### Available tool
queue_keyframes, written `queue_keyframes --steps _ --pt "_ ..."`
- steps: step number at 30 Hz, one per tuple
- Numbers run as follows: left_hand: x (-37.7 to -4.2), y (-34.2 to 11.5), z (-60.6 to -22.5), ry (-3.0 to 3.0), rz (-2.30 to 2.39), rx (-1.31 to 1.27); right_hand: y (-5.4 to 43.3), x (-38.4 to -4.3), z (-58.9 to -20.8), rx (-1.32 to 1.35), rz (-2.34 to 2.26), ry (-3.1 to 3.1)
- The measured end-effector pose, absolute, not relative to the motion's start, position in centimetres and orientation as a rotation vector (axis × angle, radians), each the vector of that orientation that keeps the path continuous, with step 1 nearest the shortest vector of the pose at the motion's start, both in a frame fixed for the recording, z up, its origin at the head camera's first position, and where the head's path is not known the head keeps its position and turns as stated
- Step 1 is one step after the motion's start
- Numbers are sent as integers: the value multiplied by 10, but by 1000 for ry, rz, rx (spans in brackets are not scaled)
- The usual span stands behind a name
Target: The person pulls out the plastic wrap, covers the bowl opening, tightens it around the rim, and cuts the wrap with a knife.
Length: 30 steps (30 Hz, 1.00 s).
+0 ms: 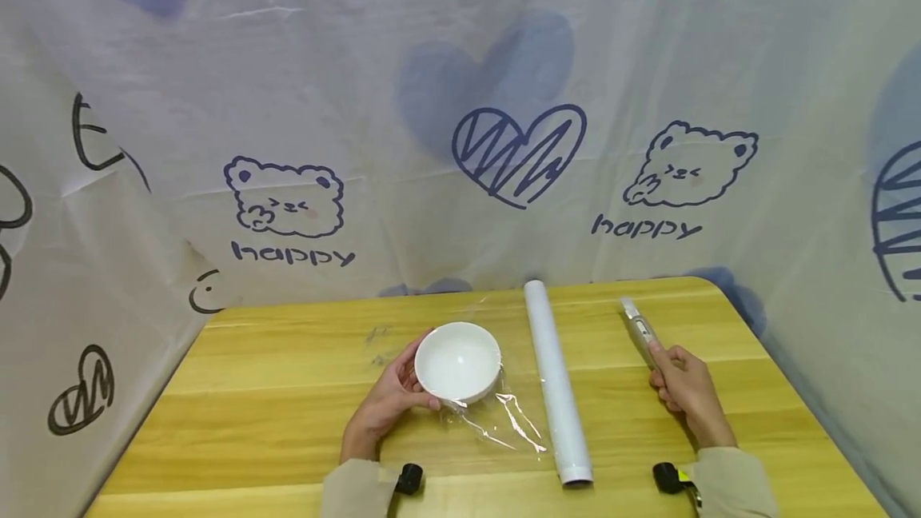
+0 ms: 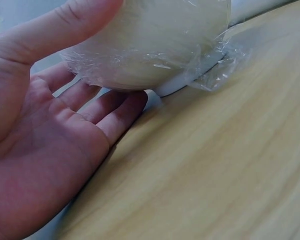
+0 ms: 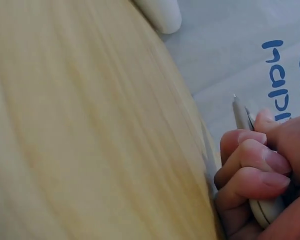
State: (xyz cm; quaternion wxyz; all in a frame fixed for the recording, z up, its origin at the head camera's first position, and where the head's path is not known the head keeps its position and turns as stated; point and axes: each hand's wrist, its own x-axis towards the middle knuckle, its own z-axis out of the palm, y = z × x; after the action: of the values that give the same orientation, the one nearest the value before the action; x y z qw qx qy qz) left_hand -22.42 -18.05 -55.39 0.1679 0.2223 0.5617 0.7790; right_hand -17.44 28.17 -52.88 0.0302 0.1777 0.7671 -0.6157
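Observation:
A white bowl (image 1: pixel 457 361) stands left of the table's middle, its mouth facing up. My left hand (image 1: pixel 388 402) holds it from the left, thumb at the near side and fingers round the far side. In the left wrist view, wrinkled clear plastic wrap (image 2: pixel 215 67) clings to the bowl's outside, and fingertips reach low against it. More of the wrap spreads flat on the table right of the bowl. Over on the right, my right hand (image 1: pixel 689 392) grips a grey utility knife (image 1: pixel 639 329) that points away from me. Curled fingers hide much of its handle.
A long white roll of plastic wrap (image 1: pixel 557 386) lies front to back between the bowl and the knife. The wood-grain table (image 1: pixel 273 414) is bordered at the back and sides by a printed cloth (image 1: pixel 403 222).

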Motion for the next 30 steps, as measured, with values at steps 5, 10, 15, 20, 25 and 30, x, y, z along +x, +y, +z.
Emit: queue_keyframes --steps 5,10,15,20,25,30 --pt "-227 -182 -552 1577 2200 649 270 -175 -509 400 -1970 2305" --pt "-225 -185 -530 1742 2188 617 225 -183 -473 155 -2036 2234" --pt "-226 -161 -480 2202 2014 448 154 -197 -455 42 -2105 2155" --pt "-241 -121 -442 2304 1866 467 115 -207 -462 -9 -2123 2059" --pt "-260 -91 -431 2317 1695 449 123 -204 -467 59 -2137 2053" --pt "-280 -72 -428 2374 1506 430 125 -206 -462 86 -2072 2173"
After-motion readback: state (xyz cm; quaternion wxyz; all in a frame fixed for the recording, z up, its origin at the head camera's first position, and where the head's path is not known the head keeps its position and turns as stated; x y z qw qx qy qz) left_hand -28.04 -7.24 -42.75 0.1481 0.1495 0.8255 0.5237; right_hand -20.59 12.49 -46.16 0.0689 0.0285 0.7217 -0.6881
